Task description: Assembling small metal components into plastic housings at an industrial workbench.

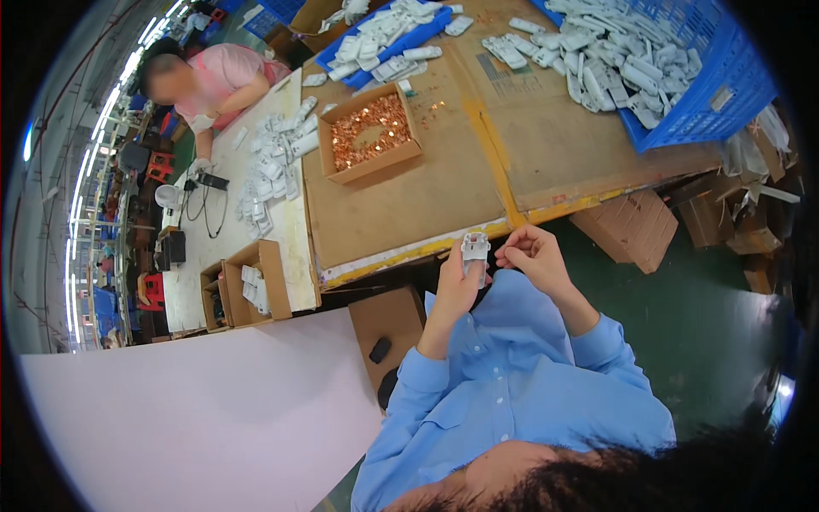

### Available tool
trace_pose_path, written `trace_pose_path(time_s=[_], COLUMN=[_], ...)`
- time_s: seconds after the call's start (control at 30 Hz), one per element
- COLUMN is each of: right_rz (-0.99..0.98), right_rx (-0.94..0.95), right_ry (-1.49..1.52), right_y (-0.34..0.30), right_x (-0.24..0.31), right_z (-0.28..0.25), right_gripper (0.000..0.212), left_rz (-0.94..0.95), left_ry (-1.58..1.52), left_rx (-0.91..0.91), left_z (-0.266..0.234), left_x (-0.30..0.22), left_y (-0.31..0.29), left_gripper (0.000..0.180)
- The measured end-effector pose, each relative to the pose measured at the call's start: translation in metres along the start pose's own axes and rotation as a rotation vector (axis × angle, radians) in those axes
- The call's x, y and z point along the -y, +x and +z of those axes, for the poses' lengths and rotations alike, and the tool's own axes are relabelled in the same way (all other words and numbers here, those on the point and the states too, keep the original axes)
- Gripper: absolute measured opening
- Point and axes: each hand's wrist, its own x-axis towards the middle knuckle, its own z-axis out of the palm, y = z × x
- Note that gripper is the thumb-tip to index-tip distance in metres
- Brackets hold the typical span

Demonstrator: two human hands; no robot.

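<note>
I have the left hand clamped on a casing; just right, the right hand curls, its grip I can't tell. Farther left sits a box.

The plastic housing at the left hand is white; beyond it, metal pieces are copper-coloured, the crate blue.
</note>
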Motion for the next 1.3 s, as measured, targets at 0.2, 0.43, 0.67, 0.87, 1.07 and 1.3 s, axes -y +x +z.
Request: trace_pose_path(time_s=[0.2,0.43,0.67,0.87,1.07,1.3], right_rz=[-0.104,-0.042,-0.223,-0.289,-0.234,-0.109], right_rx=[-0.095,-0.087,-0.094,-0.122,-0.181,-0.072], right_ry=[-0.124,-0.124,-0.522,-0.647,-0.58,-0.567], right_y=[-0.001,0.009,0.008,0.006,0.004,0.002], right_x=[-0.01,-0.004,0.0,-0.003,0.004,0.01], right_z=[-0.002,0.001,0.006,0.01,0.013,0.011], right_gripper=[0.005,0.007,0.008,0.008,0.017,0.023], left_rz=[-0.075,-0.102,-0.126,-0.028,-0.002,0.057], left_ry=[0.023,0.016,0.035,0.148,0.182,0.132], left_rx=[-0.003,-0.007,0.051,0.08,0.09,0.063], left_z=[0.003,0.006,0.013,0.02,0.017,0.012], left_x=[-0.01,-0.007,-0.004,-0.019,-0.025,-0.022], left_y=[-0.008,0.001,0.005,0.001,-0.004,-0.007], left_gripper=[0.031,0.036,0.035,0.034,0.032,0.024])
